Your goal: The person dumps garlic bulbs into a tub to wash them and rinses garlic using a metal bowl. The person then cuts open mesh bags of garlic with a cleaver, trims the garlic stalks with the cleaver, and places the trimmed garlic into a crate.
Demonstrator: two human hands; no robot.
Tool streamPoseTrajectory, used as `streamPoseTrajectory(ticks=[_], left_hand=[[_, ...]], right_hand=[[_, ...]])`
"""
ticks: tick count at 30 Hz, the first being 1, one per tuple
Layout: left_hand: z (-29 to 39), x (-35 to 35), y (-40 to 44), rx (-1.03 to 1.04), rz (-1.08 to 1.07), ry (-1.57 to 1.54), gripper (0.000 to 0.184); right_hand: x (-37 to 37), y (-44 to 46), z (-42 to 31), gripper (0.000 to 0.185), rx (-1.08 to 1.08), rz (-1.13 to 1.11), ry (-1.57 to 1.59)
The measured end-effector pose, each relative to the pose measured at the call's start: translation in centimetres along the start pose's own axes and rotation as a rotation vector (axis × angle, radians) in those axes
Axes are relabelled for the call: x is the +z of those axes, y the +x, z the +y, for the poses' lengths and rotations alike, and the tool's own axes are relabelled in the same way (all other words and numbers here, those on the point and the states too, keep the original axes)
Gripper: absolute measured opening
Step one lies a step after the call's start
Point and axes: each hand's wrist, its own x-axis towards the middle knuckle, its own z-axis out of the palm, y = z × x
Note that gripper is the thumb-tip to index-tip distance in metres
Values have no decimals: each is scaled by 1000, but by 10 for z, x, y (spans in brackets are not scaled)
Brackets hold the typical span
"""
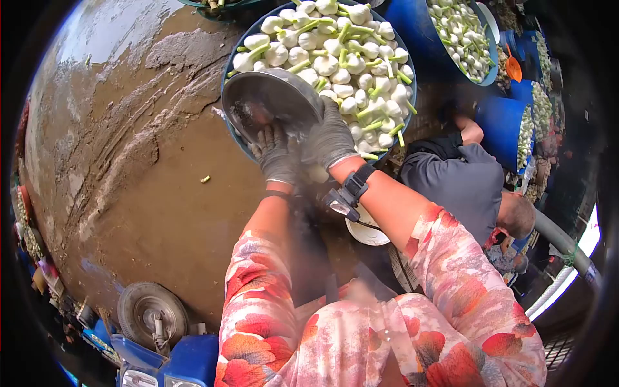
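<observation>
My two hands, in dark grey gloves, are at a round metal bowl (248, 87) tilted over the near left rim of a large blue tub. My right hand (330, 134) grips the bowl's right edge. My left hand (276, 155) lies against the bowl's lower side, its fingers spread over the rim. White garlic bulbs (342, 55) with cut green stems are heaped in the tub. The inside of the bowl is partly blurred, so its contents are unclear. A dark watch-like device (356, 184) is strapped to my right wrist.
A person (454, 184) bends forward at the right, near blue barrels (506, 132) of garlic. Another blue tub (419, 39) of garlic stands at the upper right. Wet muddy ground (174, 193) spreads on the left. A blue vehicle (190, 358) with a wheel is at the lower left.
</observation>
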Motion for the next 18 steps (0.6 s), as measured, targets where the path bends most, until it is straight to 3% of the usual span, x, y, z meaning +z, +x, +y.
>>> streamPoseTrajectory(ticks=[4, 6, 8, 10, 13, 18], left_hand=[[-8, -7, 12, -3, -165, -38, 67], [-11, -5, 18, 10, -135, -37, 68], [-12, -5, 24, 22, -103, -37, 69], [-11, -8, 28, 7, -239, -49, 71], [-12, 1, 33, -23, -184, 19, 59], [-19, 8, 35, 17, -104, -116, 55]], right_hand=[[16, 11, -8, 57, 4, 20, -12], [8, 15, -25, 56, 149, -71, -43], [12, 17, -30, 56, 153, -68, -45], [17, 21, -29, 57, 159, -63, -50], [30, 35, -16, 57, 186, -37, -50], [37, 47, -2, 54, 178, 2, 11]])
